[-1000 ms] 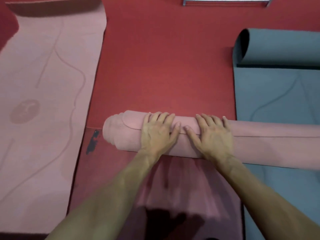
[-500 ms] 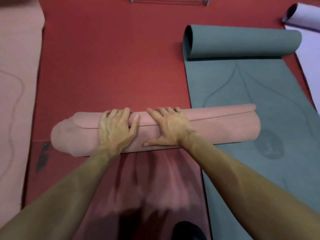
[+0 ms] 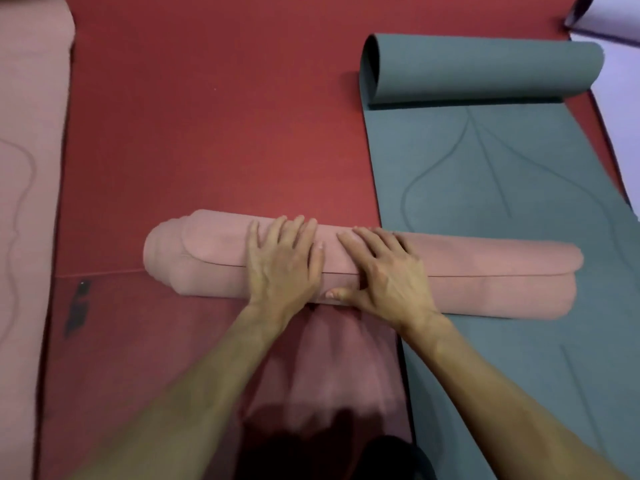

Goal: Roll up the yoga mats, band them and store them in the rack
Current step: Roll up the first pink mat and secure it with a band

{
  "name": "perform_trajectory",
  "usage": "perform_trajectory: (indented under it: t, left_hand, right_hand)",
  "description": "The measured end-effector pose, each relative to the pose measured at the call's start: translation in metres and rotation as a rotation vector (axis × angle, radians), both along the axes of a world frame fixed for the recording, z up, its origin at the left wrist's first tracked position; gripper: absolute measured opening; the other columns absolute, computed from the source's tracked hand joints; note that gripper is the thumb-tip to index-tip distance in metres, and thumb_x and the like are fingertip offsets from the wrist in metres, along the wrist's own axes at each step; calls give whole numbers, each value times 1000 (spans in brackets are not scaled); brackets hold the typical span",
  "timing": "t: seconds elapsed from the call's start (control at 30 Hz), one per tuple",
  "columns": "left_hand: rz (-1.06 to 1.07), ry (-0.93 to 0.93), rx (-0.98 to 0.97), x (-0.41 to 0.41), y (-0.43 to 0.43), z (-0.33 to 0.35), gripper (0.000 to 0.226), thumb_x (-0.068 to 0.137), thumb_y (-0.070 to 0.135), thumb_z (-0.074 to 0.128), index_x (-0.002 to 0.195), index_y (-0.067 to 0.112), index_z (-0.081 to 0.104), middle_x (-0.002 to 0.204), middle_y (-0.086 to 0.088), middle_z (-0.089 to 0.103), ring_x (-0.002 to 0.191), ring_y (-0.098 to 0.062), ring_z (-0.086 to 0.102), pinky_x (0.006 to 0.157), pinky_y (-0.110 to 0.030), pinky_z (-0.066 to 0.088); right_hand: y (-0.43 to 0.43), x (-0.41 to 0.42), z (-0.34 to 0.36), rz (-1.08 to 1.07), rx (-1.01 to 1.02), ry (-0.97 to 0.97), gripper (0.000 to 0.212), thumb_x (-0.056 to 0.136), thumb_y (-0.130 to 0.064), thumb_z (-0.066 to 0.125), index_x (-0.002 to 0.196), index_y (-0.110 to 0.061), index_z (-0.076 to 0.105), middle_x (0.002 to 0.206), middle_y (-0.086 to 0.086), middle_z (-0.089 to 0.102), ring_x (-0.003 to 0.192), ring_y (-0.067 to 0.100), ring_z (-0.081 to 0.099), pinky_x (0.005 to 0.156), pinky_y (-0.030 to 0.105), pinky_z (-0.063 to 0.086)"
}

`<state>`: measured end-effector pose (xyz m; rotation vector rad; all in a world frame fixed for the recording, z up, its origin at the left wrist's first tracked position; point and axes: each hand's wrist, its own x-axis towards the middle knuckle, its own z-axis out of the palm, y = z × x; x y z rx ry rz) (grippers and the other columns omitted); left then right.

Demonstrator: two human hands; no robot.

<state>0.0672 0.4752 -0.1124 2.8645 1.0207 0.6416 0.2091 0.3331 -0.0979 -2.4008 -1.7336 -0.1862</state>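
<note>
A rolled pink yoga mat (image 3: 485, 278) lies across the red floor, its right end resting on the teal mat. Its left end is uneven, with inner layers sticking out. My left hand (image 3: 284, 265) lies flat on top of the roll near its middle, fingers straight and spread. My right hand (image 3: 384, 271) presses down beside it, fingers extended over the roll and thumb at the near side. The loose outer edge of the mat runs along the roll under both hands. No band or rack is in view.
A teal mat (image 3: 485, 188) lies flat at the right, its far end curled into a loose roll (image 3: 485, 67). Another pink mat (image 3: 27, 168) lies flat at the left. A lilac mat (image 3: 616, 46) shows at the top right. Red floor (image 3: 214, 116) fills the middle.
The view swung right and slightly closer; the rack bar at the top has left the frame. Both hands stay pressed on the roll, and the right thumb has dropped to the near side.
</note>
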Motion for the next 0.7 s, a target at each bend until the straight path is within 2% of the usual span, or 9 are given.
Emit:
perform_trajectory:
  t: [0.1, 0.2, 0.3, 0.4, 0.47, 0.57, 0.7]
  left_hand:
    - [-31, 117, -78, 30, -23, 2, 60, 102, 54, 31, 146, 24, 59, 148, -5, 60, 138, -31, 52, 119, -64, 21]
    - [-69, 158, -69, 47, -30, 3, 62, 101, 57, 31, 147, 25, 58, 148, -6, 59, 138, -32, 52, 120, -65, 20]
    - [-104, 137, -61, 47, -34, 5, 56, 103, 52, 35, 149, 25, 56, 152, -8, 56, 140, -33, 49, 121, -65, 19]
    - [-170, 75, -36, 44, -51, 4, 48, 106, 38, 39, 148, 22, 55, 153, -7, 54, 142, -33, 47, 119, -68, 21]
    - [-155, 34, -93, 48, -63, 4, 48, 106, 33, 37, 149, 22, 54, 156, -7, 51, 147, -32, 42, 120, -71, 15]
    - [-123, 30, -140, 50, -77, 5, 50, 104, 34, 36, 149, 23, 55, 158, -8, 48, 152, -33, 35, 119, -76, 6]
    - [-200, 53, -163, 48, -88, 9, 49, 109, 42, 32, 148, 26, 55, 160, -9, 45, 153, -33, 31, 115, -79, -3]
  right_hand:
    - [-19, 16, -4, -35, 46, -4, 80, 93, -76, 50, 149, -19, 55, 153, 4, 54, 141, 30, 50, 118, 51, 33]
    - [-29, 29, -5, -87, 69, -24, 71, 99, -64, 46, 151, -16, 53, 157, 9, 50, 144, 32, 45, 123, 58, 23]
    - [-34, 28, -8, -231, 124, -16, 64, 102, -56, 44, 148, -15, 56, 156, 12, 50, 149, 35, 39, 125, 63, 15]
    - [-35, 16, -9, -324, 130, 17, 62, 102, -55, 43, 149, -16, 54, 159, 12, 47, 153, 36, 32, 125, 64, 9]
    - [-35, 10, -9, -375, 120, 38, 64, 102, -56, 41, 151, -17, 52, 161, 11, 44, 155, 36, 27, 125, 62, 5]
    - [-41, 2, -8, -494, 106, 89, 68, 101, -59, 36, 155, -18, 47, 166, 10, 35, 158, 34, 18, 125, 60, -3]
    - [-48, -4, 0, -660, 86, 233, 67, 102, -55, 29, 157, -18, 40, 170, 8, 25, 158, 33, 12, 125, 62, -4]
